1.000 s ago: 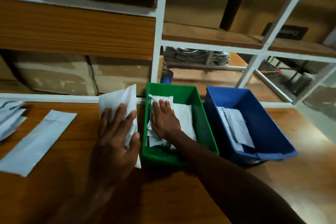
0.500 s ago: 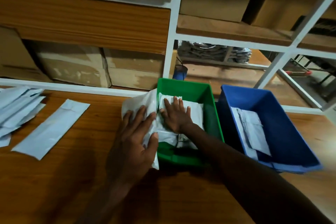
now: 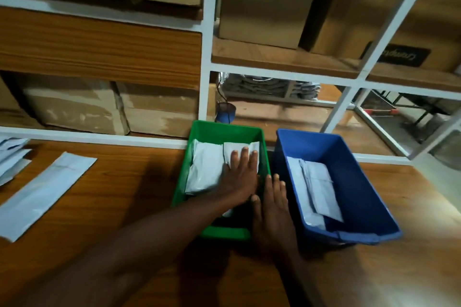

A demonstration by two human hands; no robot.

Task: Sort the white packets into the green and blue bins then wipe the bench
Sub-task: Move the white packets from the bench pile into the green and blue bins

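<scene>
The green bin (image 3: 185,169) and the blue bin (image 3: 364,182) stand side by side on the wooden bench (image 3: 129,197). White packets (image 3: 205,169) lie in the green bin, and my left hand (image 3: 240,174) presses flat on them with straight fingers. My right hand (image 3: 273,209) rests flat, fingers straight, against the green bin's right rim, in the gap between the two bins. A few white packets (image 3: 316,187) lie in the blue bin. One long white packet (image 3: 47,192) lies loose on the bench at the left, with a pile of more packets (image 3: 12,157) at the far left edge.
A white-framed shelf unit (image 3: 207,65) rises right behind the bins, holding cardboard boxes (image 3: 74,107). A small blue object (image 3: 225,112) sits on the shelf just behind the green bin. Bare bench wood shows in front of and right of the bins.
My left hand carried its packet from beside the green bin into it and now presses it down. My right hand left the bin and moved to its right rim.
</scene>
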